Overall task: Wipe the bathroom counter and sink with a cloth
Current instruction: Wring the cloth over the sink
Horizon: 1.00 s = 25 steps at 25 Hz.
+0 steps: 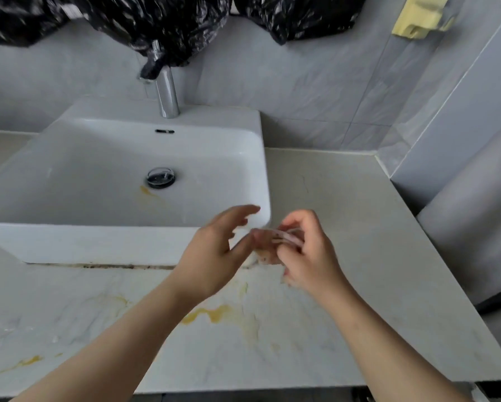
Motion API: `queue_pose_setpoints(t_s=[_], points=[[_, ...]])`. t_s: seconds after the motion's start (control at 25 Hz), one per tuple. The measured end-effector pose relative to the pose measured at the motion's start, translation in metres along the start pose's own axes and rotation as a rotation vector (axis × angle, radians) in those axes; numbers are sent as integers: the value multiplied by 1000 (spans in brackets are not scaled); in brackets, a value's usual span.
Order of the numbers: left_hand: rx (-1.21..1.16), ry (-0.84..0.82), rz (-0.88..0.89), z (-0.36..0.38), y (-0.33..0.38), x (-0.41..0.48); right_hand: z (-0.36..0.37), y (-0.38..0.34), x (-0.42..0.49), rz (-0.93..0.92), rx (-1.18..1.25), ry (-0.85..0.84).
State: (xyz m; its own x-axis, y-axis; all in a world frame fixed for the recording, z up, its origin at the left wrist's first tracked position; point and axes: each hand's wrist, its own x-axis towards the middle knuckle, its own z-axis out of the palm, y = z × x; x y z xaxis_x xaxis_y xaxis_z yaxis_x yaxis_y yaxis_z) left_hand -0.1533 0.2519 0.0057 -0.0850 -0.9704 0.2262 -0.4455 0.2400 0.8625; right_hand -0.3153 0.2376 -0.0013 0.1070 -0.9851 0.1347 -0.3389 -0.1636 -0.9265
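A small, crumpled pale cloth is bunched in the right hand, blurred, with the left hand just beside it. The white rectangular sink lies beyond the left hand, with a yellow streak by its drain. Yellow stains mark the pale marbled surface below both hands.

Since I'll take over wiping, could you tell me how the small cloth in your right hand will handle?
Probably floppy: the cloth sits crumpled in the right hand. Likely light: it looks small and thin. Blur hides its texture.
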Motion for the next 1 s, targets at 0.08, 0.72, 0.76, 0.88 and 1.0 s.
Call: queue_pose_setpoints(t_s=[0.08,0.72,0.76,0.88,1.0], points=[[-234,-121,-164,-16,17,27,8,-28,26,-63,56,-139],[-376,301,-838,-72,-39,113,135,-53,131,338,38,-220],[-366,301,-857,-74,-47,115,142,-51,133,342,15,-204],[-307,237,-875,-78,-65,117,151,-43,139,332,-109,-209],[-281,128,-871,-81,-73,117,156,-41,143,309,-205,-211]])
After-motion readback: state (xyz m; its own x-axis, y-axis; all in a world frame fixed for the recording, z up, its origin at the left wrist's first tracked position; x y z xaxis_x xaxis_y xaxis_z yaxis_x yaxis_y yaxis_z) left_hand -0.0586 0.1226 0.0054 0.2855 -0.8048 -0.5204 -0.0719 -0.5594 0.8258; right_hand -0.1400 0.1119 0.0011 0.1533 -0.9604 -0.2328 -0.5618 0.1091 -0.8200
